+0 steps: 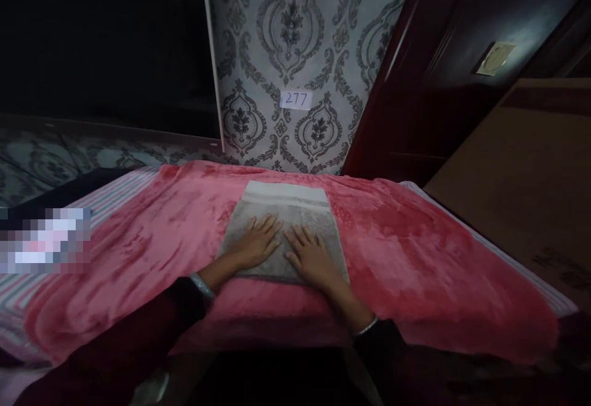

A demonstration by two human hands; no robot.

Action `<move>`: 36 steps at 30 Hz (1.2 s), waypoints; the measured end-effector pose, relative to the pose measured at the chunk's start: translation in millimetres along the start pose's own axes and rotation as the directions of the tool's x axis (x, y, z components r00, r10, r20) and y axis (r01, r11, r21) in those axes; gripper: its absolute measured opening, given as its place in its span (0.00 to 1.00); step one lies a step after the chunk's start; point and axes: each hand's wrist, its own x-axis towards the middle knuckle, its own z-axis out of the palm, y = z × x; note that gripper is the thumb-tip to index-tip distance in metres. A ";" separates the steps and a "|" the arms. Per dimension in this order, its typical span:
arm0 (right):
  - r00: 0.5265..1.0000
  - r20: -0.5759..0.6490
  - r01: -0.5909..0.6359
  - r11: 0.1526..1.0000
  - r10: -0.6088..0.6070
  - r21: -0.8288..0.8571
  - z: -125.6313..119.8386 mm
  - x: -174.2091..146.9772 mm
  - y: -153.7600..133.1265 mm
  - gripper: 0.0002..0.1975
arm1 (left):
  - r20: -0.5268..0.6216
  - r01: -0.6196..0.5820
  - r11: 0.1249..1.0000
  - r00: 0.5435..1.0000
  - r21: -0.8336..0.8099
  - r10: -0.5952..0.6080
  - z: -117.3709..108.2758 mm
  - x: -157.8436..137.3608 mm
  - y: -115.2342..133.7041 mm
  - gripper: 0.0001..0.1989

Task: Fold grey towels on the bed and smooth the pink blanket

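A grey towel [290, 209] with a paler band along its far end lies flat on a pink plush blanket [406, 258]. My left hand [258, 243] rests palm down on the towel's left half, fingers spread and pointing away from me. On the right half, my right hand [309, 255] lies flat as well, its fingers apart. The two hands are close together but not touching. Neither one grips anything. Parts of the towel under the palms are hidden.
Striped cloth [115, 190] shows beneath the blanket's left side. A large dark television [106, 48] hangs at the left. Patterned wallpaper carries a paper label [296, 100] reading 277. To the right stand a dark red door frame [415, 73] and a cardboard box [521, 166].
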 end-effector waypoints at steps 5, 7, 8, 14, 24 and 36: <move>0.999 0.034 0.027 1.000 -0.026 -0.009 7.6 -2.4 0.3 0.29 | -0.004 -0.073 0.997 0.997 -0.004 0.073 8.8 3.8 -13.0 0.32; 0.999 0.031 0.027 1.000 -0.027 -0.011 8.3 -3.4 1.5 0.29 | 0.011 -0.128 0.992 0.992 -0.011 0.128 3.2 14.8 -14.1 0.32; 0.999 0.028 0.028 1.000 -0.028 -0.010 8.7 -3.5 1.7 0.29 | 0.031 -0.157 0.987 0.987 -0.016 0.158 0.3 23.8 -13.4 0.32; 0.999 0.014 0.032 0.999 -0.032 0.020 11.8 -3.1 3.5 0.28 | 0.125 -0.095 0.995 0.987 -0.023 0.097 -1.7 97.4 -16.3 0.32; 0.998 0.056 0.013 0.999 -0.015 0.045 11.2 -4.0 3.5 0.29 | 0.097 0.193 0.981 0.977 -0.014 -0.191 -5.4 151.1 -66.5 0.34; 0.981 -0.085 -0.176 0.984 0.175 -0.001 -37.8 123.0 33.8 0.29 | -0.020 0.223 0.975 0.975 -0.003 -0.223 -1.1 145.2 -66.4 0.32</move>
